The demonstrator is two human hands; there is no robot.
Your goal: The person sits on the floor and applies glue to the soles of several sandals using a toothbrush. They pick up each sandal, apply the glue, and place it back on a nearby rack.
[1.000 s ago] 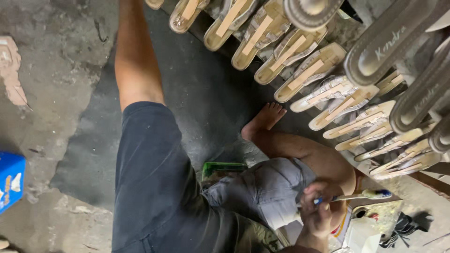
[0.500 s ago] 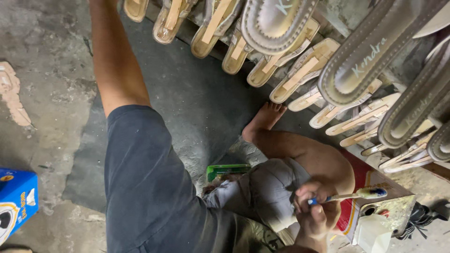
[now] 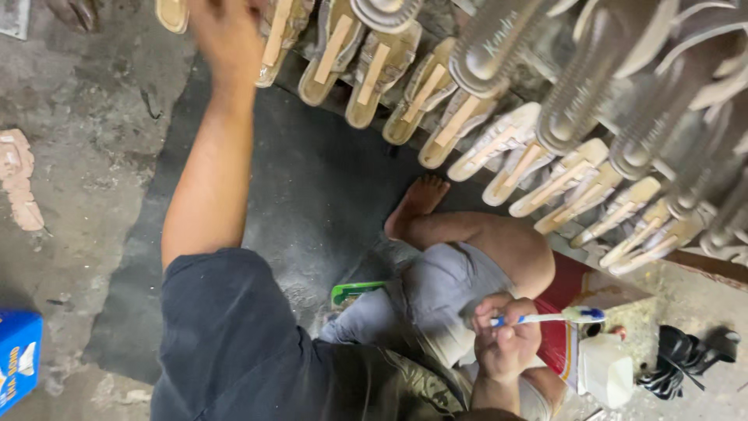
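Note:
My left hand [image 3: 227, 37] is stretched far out to the top of the view, blurred, at a row of tan sandal soles [image 3: 374, 74] that lean side by side. It is against one sole [image 3: 274, 43]; its grip is not clear. My right hand [image 3: 506, 343] rests low by my bent knee [image 3: 518, 249], closed around a white and blue toothbrush [image 3: 557, 316] whose bristle end points right. My bare foot [image 3: 417, 204] lies on a dark mat [image 3: 327, 187].
More pale soles [image 3: 576, 183] and grey ribbed soles [image 3: 592, 86] hang at the right. A green object [image 3: 354, 291] lies by my leg. A white container [image 3: 608, 371], a red tub [image 3: 562, 312] and a black item [image 3: 686, 355] sit at the lower right. A blue box [image 3: 17, 368] is at the lower left.
The view has swung so my left hand now shows at the sandal row. My right hand with the toothbrush stays by the knee.

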